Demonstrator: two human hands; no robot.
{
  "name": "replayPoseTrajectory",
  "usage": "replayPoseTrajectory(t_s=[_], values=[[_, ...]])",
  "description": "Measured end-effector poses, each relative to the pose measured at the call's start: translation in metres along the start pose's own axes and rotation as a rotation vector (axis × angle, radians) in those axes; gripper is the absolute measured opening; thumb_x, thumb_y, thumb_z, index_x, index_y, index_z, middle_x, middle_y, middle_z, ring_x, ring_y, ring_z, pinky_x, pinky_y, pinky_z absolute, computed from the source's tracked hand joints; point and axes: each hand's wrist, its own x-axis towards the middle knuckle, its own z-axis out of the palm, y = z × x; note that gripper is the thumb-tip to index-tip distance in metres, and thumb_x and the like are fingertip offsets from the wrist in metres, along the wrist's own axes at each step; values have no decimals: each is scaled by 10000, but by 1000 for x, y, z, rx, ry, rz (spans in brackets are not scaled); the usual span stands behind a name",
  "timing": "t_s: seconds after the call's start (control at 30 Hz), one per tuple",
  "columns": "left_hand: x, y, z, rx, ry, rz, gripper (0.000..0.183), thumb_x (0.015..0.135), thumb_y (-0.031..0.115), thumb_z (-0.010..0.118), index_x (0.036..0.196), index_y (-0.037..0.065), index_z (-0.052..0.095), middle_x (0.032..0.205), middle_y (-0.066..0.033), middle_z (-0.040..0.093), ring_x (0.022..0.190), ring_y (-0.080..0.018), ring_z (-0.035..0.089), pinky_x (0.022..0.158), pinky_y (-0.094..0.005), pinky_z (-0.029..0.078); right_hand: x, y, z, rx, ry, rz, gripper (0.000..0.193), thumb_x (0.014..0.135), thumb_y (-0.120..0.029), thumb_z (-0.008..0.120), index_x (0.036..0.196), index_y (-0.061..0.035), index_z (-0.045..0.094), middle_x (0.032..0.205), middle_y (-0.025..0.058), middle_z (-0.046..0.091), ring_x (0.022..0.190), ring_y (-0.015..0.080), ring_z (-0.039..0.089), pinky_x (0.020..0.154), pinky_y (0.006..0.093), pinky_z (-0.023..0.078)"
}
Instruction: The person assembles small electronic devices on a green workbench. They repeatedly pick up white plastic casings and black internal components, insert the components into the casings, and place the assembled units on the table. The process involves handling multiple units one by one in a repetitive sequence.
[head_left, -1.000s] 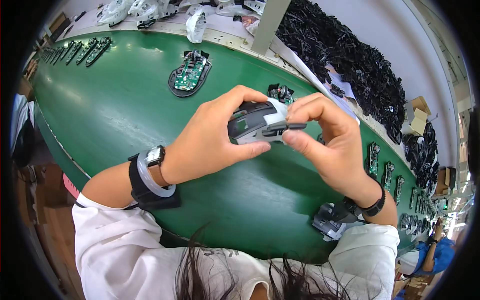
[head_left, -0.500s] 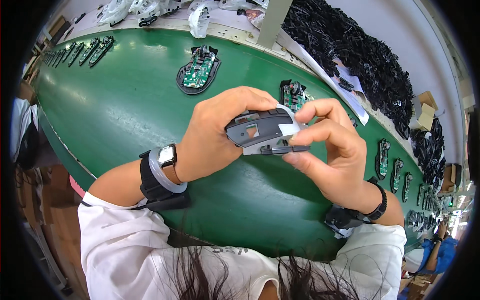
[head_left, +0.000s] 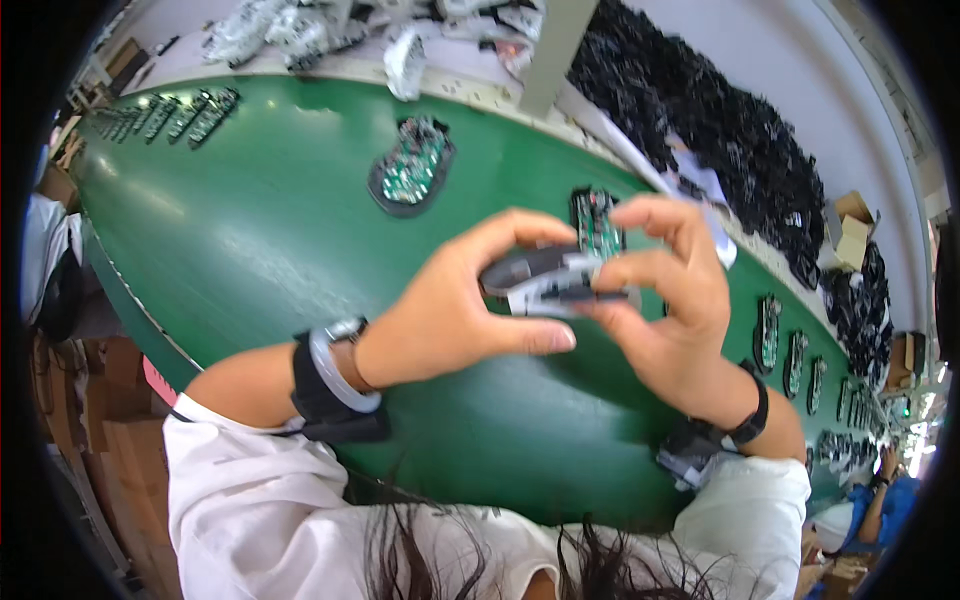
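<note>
both hands closing on a mouse shell above the green belt

holding a grey and black mouse shell (head_left: 555,280) in the air over the green worktop (head_left: 250,230), near the middle of the view. left hand (head_left: 455,310) gripping it from the near side, grip curled closed, fingers arching over the top and thumb lying flat along the underside. right hand (head_left: 665,300) pinching the other end, grip closed too, fingertips (head_left: 612,276) pressing on the pale edge of the shell. wearing a watch and pale bangle over a black band (head_left: 335,385) on the left wrist, a black strap (head_left: 745,415) on the right.

lying on the worktop beyond the hands: a dark mouse base with a green circuit board (head_left: 410,168), well apart from the shell, and a second board (head_left: 597,218) partly hidden just behind the fingers. stretching along the far right edge, a row of more boards (head_left: 790,350). piling up past the worktop, a heap of black cables (head_left: 720,140).
</note>
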Motion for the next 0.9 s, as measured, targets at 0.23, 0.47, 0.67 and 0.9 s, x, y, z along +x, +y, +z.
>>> replayPoseTrajectory(t_s=[0.23, 0.47, 0.67, 0.9], values=[[-1, 0, 3, 206, 128, 144, 544, 682, 170, 815, 1150, 36, 572, 1088, -96, 603, 964, -190, 592, 843, -304, 470, -3, -7, -3, 80, -135, 175, 221, 679, -74, 780, 857, -48, 651, 1140, 149, 537, 1072, 312, 521, 894, 400, 432], [0, 0, -4, 288, 63, 105, 542, 698, 145, 810, 1161, 21, 557, 1133, -81, 579, 1011, -150, 569, 892, -293, 455, 10, 8, -1, 29, -110, 0, 327, 666, -94, 772, 900, -27, 554, 1027, 155, 527, 981, 320, 544, 834, 374, 449], [-1, -1, 1, -32, 203, -10, 589, 724, 50, 724, 1223, 38, 411, 1145, -84, 514, 1053, -148, 532, 914, -294, 444, -1, 20, 7, 587, -307, 488, 491, 842, -168, 654, 1251, -23, 423, 1149, 125, 549, 1042, 183, 551, 878, 331, 445], [-3, -6, 4, 40, 114, 110, 599, 701, 6, 708, 1210, 37, 393, 1168, -97, 474, 1085, -164, 513, 943, -309, 435, -5, 0, 12, 319, -327, 398, 593, 756, -142, 648, 1257, -3, 361, 1104, 245, 527, 981, 380, 581, 835, 413, 475]])
